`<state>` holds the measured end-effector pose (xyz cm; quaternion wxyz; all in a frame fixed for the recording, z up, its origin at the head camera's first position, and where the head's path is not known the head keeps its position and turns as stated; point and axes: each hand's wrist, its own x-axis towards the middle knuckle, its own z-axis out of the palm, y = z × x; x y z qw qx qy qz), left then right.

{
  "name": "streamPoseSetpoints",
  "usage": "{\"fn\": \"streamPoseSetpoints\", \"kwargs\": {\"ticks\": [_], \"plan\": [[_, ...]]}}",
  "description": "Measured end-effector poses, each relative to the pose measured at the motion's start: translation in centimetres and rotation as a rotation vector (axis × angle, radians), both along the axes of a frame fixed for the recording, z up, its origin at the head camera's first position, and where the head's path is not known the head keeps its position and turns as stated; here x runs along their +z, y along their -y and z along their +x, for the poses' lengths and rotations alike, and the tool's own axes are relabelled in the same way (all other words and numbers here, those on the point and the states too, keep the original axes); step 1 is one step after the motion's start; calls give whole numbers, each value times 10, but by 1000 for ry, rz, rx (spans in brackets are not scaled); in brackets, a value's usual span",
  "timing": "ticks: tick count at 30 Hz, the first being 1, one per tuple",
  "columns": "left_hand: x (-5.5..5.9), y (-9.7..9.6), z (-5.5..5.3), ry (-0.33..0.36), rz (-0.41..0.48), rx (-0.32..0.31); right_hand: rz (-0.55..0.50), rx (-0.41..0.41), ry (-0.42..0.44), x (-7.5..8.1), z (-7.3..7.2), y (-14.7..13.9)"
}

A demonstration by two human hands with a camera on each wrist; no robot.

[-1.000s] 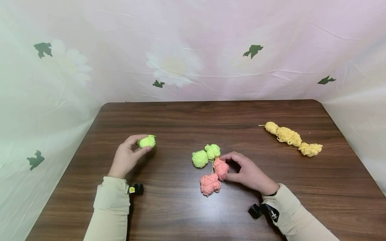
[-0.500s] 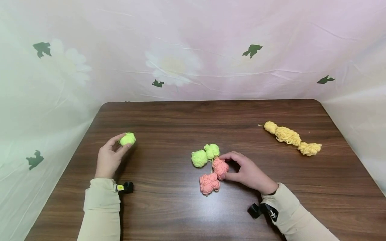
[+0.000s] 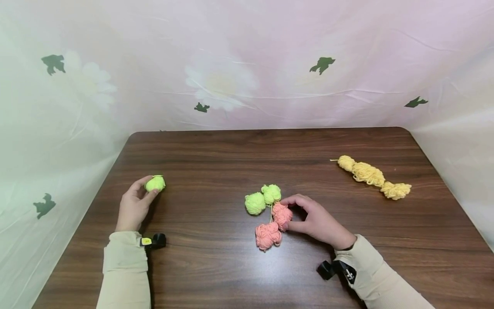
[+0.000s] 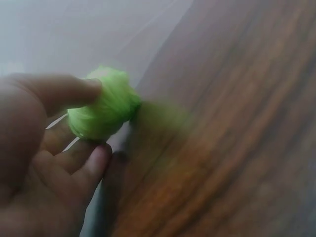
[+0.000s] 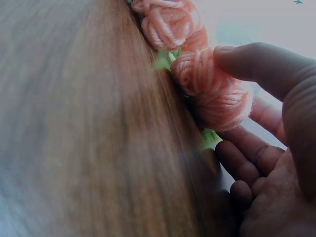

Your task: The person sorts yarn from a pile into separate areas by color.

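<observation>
Between thumb and fingers my left hand [image 3: 133, 206] pinches a small lime-green ball of yarn [image 3: 155, 183], over the left side of the table. The left wrist view shows the thumb lying across this green ball [image 4: 106, 106]. At the middle, my right hand [image 3: 318, 221] holds a coral-pink yarn ball [image 3: 282, 216] by its right side. A second pink yarn ball [image 3: 268, 236] lies just in front of it. Two more lime-green yarn balls, one on the left [image 3: 255, 203] and one on the right [image 3: 272, 194], touch each other behind the pink ones.
Three yellow yarn bundles [image 3: 368, 174] lie in a slanting row at the back right, with a loose strand at the far end. The brown wooden table [image 3: 216, 257] ends at a pale floral cloth [image 3: 231, 64] behind and at both sides.
My left hand has carried the green yarn ball to the left, away from the middle group. The right hand has stayed on the pink yarn ball.
</observation>
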<state>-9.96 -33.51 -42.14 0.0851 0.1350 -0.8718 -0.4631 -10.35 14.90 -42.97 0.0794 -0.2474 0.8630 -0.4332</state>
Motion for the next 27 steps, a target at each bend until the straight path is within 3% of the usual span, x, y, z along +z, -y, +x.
{"fn": "streamPoseSetpoints", "kwargs": {"ticks": [11,22,27], "plan": [[13,-5,2,-45,-118,4,-10,5,-3,-1,0,0],[32,-19,2,-163,-79,23,-2,1,-1,-1,0,-1],[42,-34,3,-186,-12,-44,-9,3,0,-1,-1,-1]]}}
